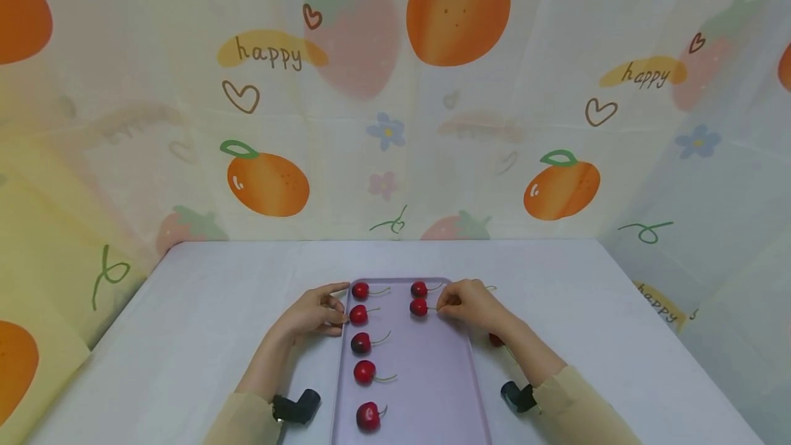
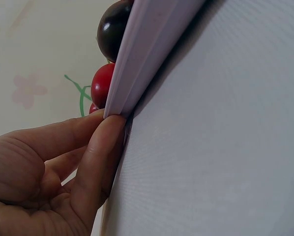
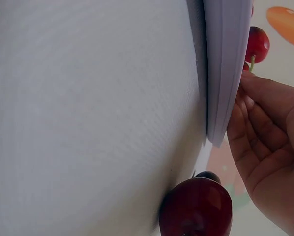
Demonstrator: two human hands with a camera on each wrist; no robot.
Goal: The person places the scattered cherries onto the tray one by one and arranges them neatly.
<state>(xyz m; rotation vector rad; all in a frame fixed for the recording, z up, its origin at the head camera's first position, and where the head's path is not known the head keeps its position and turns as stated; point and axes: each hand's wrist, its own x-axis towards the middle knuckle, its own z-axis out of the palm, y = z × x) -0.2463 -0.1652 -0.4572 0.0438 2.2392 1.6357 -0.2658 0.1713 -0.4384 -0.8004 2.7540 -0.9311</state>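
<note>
Tray [image 1: 426, 376] cut off below, cherry [image 1: 495, 340] partly hidden

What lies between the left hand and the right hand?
Between the left hand and the right hand, the head view shows the far part of the purple tray, bearing four red cherries, two per side.

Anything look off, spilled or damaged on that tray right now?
One oddity: the third cherry from the far end of the left column on the tray looks near-black on its left side, darker than its red neighbours. Whether that's damage, I can't tell.
</note>
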